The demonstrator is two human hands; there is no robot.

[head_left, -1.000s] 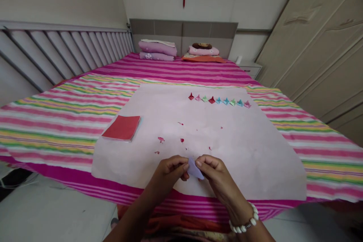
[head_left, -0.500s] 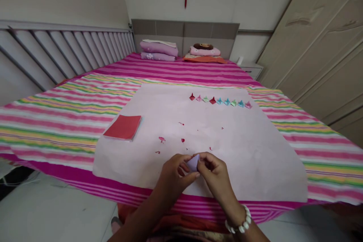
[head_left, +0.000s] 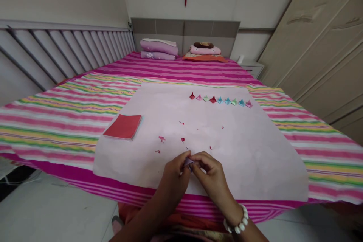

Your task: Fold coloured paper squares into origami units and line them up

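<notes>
Between my two hands is a small folded piece of lavender origami paper (head_left: 188,162), mostly covered by fingers. My left hand (head_left: 176,174) pinches it from the left, thumb and fingertips closed on its edge. From the other side my right hand (head_left: 210,170) grips it, thumb below and fingers curled over the top; a white beaded bracelet (head_left: 239,227) is on that wrist. Both hands hover over the near part of a large white paper sheet (head_left: 249,151). Farther off on the sheet, several small folded paper boats (head_left: 213,99) in red, pink, green and blue stand in a row.
A stack of square coloured paper (head_left: 123,126), red on top, lies on the sheet's left side. Several reddish marks or scraps (head_left: 161,139) dot its middle. Under it spreads a striped bedspread (head_left: 62,121). Folded bedding (head_left: 159,48) sits by the headboard; a slatted rail (head_left: 85,51) runs along the left.
The lavender paper has turned and shifted slightly left, and less of it shows. My fingers have drawn closer together around it. The row of folded boats has not changed.
</notes>
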